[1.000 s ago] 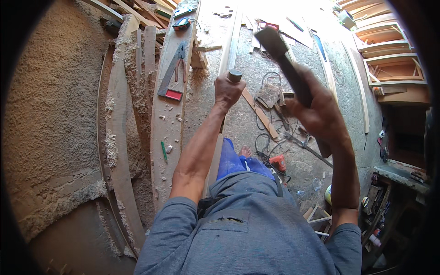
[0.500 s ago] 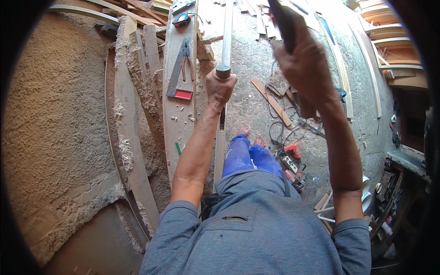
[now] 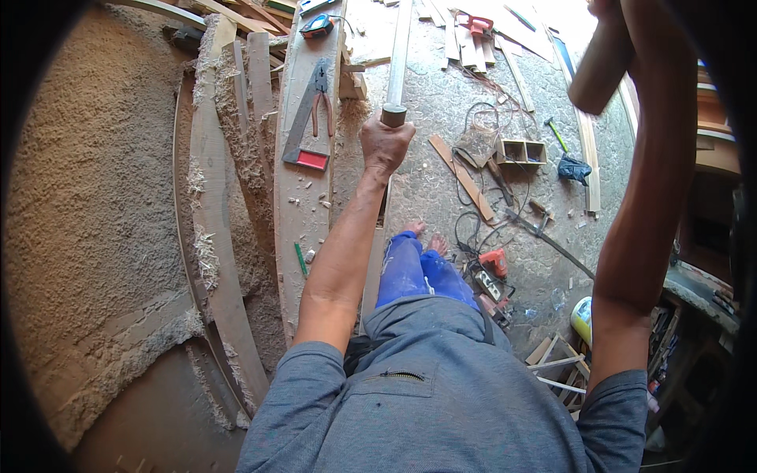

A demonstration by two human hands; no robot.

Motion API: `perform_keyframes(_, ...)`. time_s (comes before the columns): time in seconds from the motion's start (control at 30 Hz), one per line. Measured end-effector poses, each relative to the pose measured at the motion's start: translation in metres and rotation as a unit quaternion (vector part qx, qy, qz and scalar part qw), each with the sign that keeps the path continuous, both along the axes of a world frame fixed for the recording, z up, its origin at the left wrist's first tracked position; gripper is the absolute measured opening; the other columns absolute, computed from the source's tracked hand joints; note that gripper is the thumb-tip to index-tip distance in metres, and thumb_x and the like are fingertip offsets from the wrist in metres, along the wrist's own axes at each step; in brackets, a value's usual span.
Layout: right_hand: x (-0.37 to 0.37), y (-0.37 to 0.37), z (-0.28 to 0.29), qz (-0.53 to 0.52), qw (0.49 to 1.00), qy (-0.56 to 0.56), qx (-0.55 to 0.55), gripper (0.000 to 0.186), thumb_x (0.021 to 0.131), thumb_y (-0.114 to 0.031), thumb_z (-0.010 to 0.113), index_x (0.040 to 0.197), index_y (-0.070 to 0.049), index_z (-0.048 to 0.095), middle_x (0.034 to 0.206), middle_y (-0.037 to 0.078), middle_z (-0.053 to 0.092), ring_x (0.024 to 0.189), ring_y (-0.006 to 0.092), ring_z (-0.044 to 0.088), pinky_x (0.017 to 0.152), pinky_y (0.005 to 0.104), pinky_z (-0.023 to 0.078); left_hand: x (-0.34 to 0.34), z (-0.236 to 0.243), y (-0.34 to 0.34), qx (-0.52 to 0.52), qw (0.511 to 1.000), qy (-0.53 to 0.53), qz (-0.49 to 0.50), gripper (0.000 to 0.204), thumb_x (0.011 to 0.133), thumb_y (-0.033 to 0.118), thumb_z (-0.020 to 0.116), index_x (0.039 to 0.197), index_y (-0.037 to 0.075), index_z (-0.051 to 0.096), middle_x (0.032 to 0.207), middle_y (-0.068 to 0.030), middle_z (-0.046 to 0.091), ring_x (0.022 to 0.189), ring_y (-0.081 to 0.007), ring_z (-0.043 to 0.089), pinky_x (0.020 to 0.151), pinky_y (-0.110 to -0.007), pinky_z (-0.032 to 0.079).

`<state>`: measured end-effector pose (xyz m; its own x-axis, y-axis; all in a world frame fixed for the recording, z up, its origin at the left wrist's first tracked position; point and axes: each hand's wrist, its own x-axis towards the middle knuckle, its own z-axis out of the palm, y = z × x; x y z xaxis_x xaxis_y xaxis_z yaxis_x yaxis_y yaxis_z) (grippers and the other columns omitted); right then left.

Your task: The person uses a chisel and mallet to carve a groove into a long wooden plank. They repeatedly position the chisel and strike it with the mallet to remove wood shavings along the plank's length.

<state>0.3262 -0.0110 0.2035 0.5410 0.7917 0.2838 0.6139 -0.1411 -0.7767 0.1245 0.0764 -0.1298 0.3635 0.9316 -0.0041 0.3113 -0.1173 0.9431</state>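
Note:
My left hand [image 3: 385, 147] is closed around an upright chisel [image 3: 393, 116]. Only the round, flat top of its handle shows above my fist, and the blade is hidden. Below the fist lies a long narrow board [image 3: 375, 272] with a dark slot in it. High at the upper right, my right hand [image 3: 648, 27] grips a hammer by its thick wooden handle [image 3: 601, 77]. The hammer's head is not visible. On the plank [image 3: 303, 209] to the left lie a try square [image 3: 298, 130] with a red-faced stock and a pair of pliers [image 3: 322, 98].
A tape measure [image 3: 317, 26] and a green pencil [image 3: 300, 258] rest on the plank. On the floor are a red power tool [image 3: 494, 262], a power strip [image 3: 488, 284], cables, a small wooden box [image 3: 522, 152] and wood strips. Sawdust [image 3: 102, 181] is heaped at the left.
My right hand has swung up and to the right with the hammer, uncovering the box on the floor. My left hand keeps its grip on the chisel.

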Motion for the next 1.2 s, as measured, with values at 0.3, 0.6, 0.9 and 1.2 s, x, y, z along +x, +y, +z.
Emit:
perform_keyframes(0.3, -0.050, -0.040, -0.173, 0.199, 0.866, -0.045, -0.456, 0.048, 0.090, -0.016, 0.066, 0.135, -0.004, 0.054, 0.103, 0.021, 0.069, 0.099, 0.0319, 0.071, 0.083, 0.0456, 0.056, -0.021, 0.010, -0.008, -0.069, 0.997, -0.015, 0.006, 0.023, 0.078, 0.019, 0.079, 0.085, 0.001, 0.068, 0.074, -0.0096, 0.071, 0.071, -0.0161, 0.070, 0.066, -0.036, 0.056)
perform_keyframes(0.6, -0.050, -0.164, -0.237, -0.022, 0.946, 0.178, -0.269, 0.073, 0.081, -0.019, 0.072, 0.148, -0.005, 0.046, 0.103, 0.018, 0.069, 0.090, 0.0292, 0.071, 0.084, 0.0431, 0.056, -0.028, 0.009, -0.007, -0.060, 0.998, -0.005, -0.009, 0.019, 0.081, 0.014, 0.079, 0.081, 0.001, 0.065, 0.072, -0.0066, 0.070, 0.068, -0.0136, 0.066, 0.064, -0.034, 0.053)
perform_keyframes(0.9, -0.085, -0.221, -0.286, -0.080, 0.831, 0.440, -0.331, 0.063, 0.084, -0.012, 0.071, 0.141, 0.000, 0.049, 0.082, 0.003, 0.065, 0.050, 0.0099, 0.053, 0.045, 0.0272, 0.045, -0.008, -0.017, 0.015, -0.072, 0.997, 0.014, -0.005, 0.019, 0.081, 0.018, 0.073, 0.075, 0.001, 0.066, 0.067, -0.0084, 0.068, 0.062, -0.0158, 0.067, 0.059, -0.036, 0.052)
perform_keyframes(1.2, -0.082, -0.194, -0.285, -0.041, 0.823, 0.469, -0.317, 0.061, 0.088, -0.008, 0.066, 0.145, -0.002, 0.045, 0.085, 0.010, 0.073, 0.054, 0.0083, 0.055, 0.047, 0.0235, 0.042, -0.085, 0.054, -0.077, 0.139, 0.982, -0.118, -0.047, 0.021, 0.082, 0.013, 0.079, 0.078, 0.007, 0.059, 0.066, -0.0056, 0.063, 0.058, -0.0158, 0.065, 0.055, -0.033, 0.051)
